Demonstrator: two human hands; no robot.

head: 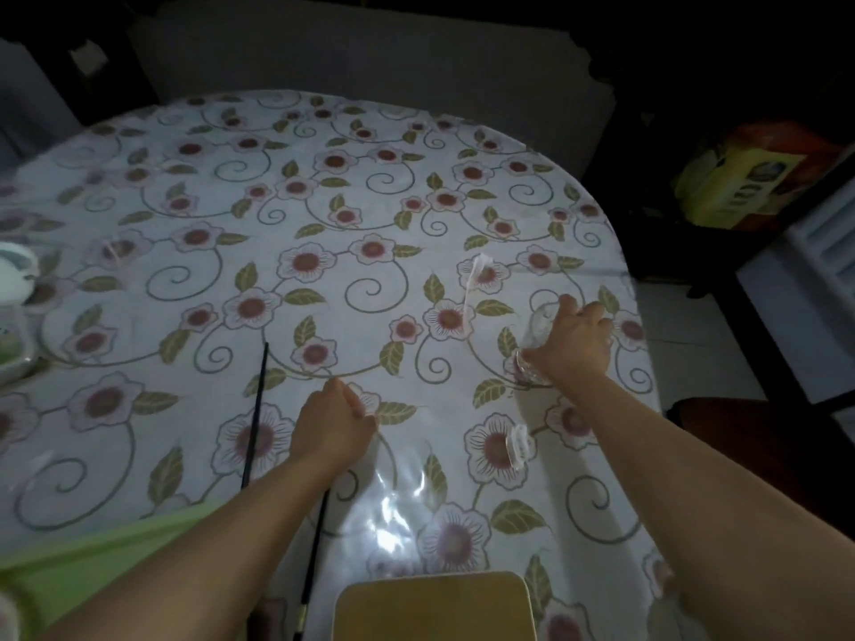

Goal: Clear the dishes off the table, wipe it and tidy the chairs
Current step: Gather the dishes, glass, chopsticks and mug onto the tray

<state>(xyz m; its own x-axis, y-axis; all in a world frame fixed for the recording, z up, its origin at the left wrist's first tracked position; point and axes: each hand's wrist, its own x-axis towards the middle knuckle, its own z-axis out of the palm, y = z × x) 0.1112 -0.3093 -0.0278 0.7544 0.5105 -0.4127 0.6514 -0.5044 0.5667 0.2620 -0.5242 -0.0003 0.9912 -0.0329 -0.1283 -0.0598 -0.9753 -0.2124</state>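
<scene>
Round table [324, 187] under glossy clear plastic over a floral cloth, glare near the front edge. Right hand [571, 344] curls round a clear drinking glass [536, 340], tilted, on the right side of the table; glass outline hard to make out. Left hand [331, 430] is fisted, knuckles down on the plastic; whether it pinches anything cannot be told. Two thin black chopsticks [255, 414]: one lies left of that hand, the other partly hidden under the forearm. White dishes [14, 289] cut off at left edge. Tan square chair back [432, 606] at bottom, green cloth [92, 562] lower left.
</scene>
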